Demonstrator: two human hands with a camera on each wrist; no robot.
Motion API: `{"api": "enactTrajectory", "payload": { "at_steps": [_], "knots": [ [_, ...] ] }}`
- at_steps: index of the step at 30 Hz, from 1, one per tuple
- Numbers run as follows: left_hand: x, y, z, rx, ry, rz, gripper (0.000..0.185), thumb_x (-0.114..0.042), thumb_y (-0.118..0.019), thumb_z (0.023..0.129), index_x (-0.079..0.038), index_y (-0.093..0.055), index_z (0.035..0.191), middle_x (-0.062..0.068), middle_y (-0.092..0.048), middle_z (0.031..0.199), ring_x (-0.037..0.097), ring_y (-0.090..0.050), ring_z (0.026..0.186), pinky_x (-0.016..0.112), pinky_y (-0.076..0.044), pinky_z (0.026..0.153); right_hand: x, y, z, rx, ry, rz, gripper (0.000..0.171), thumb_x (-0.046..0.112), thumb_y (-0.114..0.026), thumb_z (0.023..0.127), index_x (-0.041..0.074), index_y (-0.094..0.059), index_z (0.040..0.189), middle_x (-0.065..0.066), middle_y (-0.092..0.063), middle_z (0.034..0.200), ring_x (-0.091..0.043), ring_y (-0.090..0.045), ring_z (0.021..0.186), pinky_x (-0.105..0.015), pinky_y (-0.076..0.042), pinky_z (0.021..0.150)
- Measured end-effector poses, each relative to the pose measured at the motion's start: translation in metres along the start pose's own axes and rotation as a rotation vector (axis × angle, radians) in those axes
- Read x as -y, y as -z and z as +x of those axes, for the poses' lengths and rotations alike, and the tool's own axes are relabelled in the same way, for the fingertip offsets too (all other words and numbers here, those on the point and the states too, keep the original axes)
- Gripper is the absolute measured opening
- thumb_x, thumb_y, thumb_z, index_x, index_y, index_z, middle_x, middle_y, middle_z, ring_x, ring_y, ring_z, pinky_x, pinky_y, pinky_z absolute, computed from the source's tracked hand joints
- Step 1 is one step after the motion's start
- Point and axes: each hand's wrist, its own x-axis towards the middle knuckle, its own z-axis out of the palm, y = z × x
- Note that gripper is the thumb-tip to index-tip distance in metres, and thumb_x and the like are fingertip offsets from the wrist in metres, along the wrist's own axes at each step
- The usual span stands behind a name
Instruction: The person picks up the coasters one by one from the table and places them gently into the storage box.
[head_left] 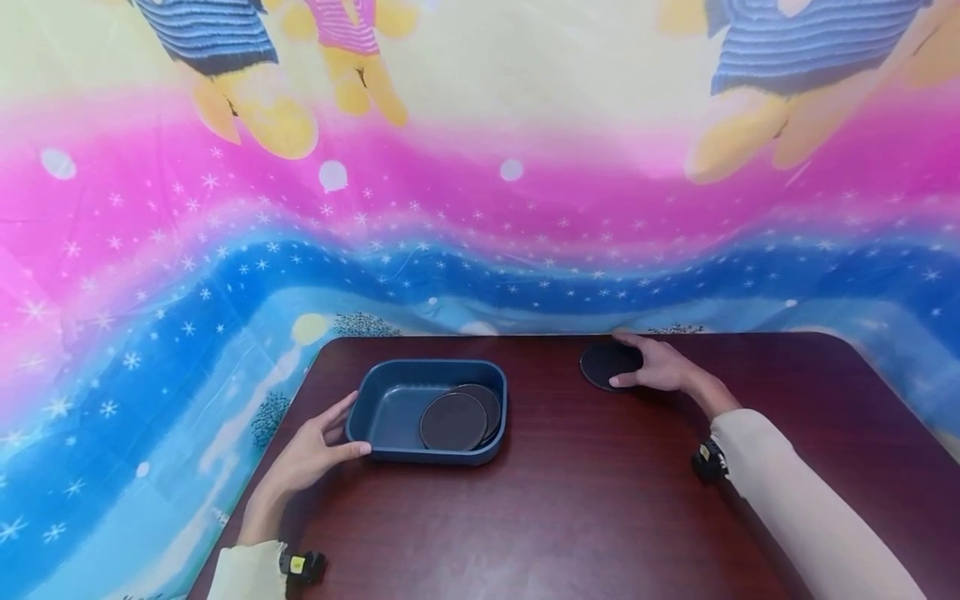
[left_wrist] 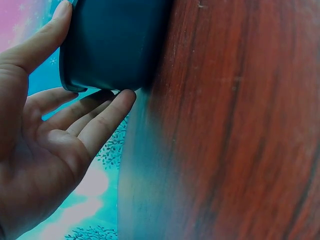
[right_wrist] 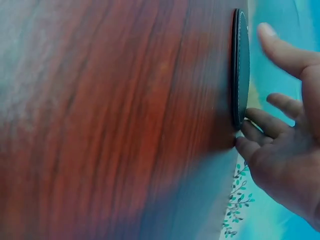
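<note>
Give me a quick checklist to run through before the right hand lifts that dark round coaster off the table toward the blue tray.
1. Right hand touches the loose coaster: ok, fingers at its edge.
2. Firm hold on that coaster: not ok, fingers are spread around it, not closed.
3. Left hand steadies the blue tray: ok, thumb and fingers on its left end.
4. Room in the tray: ok, two coasters lie overlapped at its right side, the left part is bare.
5. Path across the table between coaster and tray: ok, nothing stands there.
6. Coaster lies flat: ok, the right wrist view shows it flush.

both hands [head_left: 311,454] [head_left: 660,367] open, fingers straight
</note>
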Motion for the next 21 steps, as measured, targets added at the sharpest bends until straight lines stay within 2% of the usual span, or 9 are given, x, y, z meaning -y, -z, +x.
{"api": "enactTrajectory", "payload": {
  "at_steps": [4, 7, 10, 12, 16, 21],
  "knots": [
    [-0.001, 0.0, 0.0, -0.006, -0.007, -0.001, 0.093, -0.026, -0.083, 0.097, -0.014, -0.028, 0.172, 0.024, -0.047, 0.166, 0.049, -0.056, 0.144, 0.05, -0.06, 0.104, 0.004, -0.002, 0.002, 0.03, -0.002, -0.026, 0.1, 0.036, -0.09, 0.088, 0.002, -0.037, 0.166, -0.031, -0.04, 0.166, -0.053, -0.051, 0.141, -0.068, -0.047, 0.11],
    [-0.001, 0.001, 0.0, -0.01, -0.005, -0.005, 0.093, -0.026, -0.083, 0.097, -0.014, -0.029, 0.171, 0.024, -0.047, 0.166, 0.049, -0.057, 0.144, 0.052, -0.06, 0.105, 0.006, -0.004, 0.004, 0.015, 0.018, -0.021, 0.099, 0.027, -0.094, 0.084, -0.001, -0.04, 0.163, -0.031, -0.036, 0.168, -0.055, -0.047, 0.145, -0.069, -0.045, 0.114],
    [-0.001, 0.0, 0.001, -0.006, -0.005, -0.004, 0.093, -0.026, -0.083, 0.097, -0.015, -0.029, 0.172, 0.024, -0.047, 0.166, 0.049, -0.056, 0.144, 0.051, -0.06, 0.104, 0.007, -0.006, 0.004, -0.031, 0.049, -0.021, 0.099, 0.021, -0.097, 0.079, -0.003, -0.045, 0.16, -0.032, -0.033, 0.17, -0.058, -0.038, 0.15, -0.073, -0.038, 0.118],
    [0.0, 0.0, 0.001, -0.005, -0.007, -0.004, 0.093, -0.026, -0.083, 0.097, -0.015, -0.029, 0.172, 0.024, -0.047, 0.166, 0.049, -0.056, 0.144, 0.051, -0.061, 0.104, 0.007, -0.007, 0.003, -0.065, 0.053, -0.022, 0.099, 0.018, -0.098, 0.077, -0.003, -0.047, 0.159, -0.031, -0.035, 0.168, -0.058, -0.037, 0.151, -0.073, -0.038, 0.119],
    [0.0, 0.0, 0.001, -0.005, -0.008, -0.006, 0.093, -0.026, -0.083, 0.097, -0.015, -0.029, 0.171, 0.024, -0.047, 0.166, 0.049, -0.056, 0.144, 0.051, -0.06, 0.104, 0.009, -0.009, -0.001, -0.139, 0.03, -0.033, 0.095, 0.016, -0.098, 0.078, -0.001, -0.05, 0.158, -0.031, -0.044, 0.164, -0.057, -0.046, 0.146, -0.07, -0.044, 0.116],
    [0.0, 0.0, 0.001, -0.009, -0.006, -0.006, 0.094, -0.026, -0.084, 0.096, -0.015, -0.029, 0.171, 0.023, -0.046, 0.167, 0.048, -0.056, 0.145, 0.052, -0.059, 0.105, 0.013, -0.006, -0.008, -0.193, -0.025, -0.031, 0.086, 0.016, -0.095, 0.082, 0.003, -0.053, 0.156, -0.033, -0.055, 0.155, -0.055, -0.056, 0.137, -0.066, -0.051, 0.109]
  ]
}}
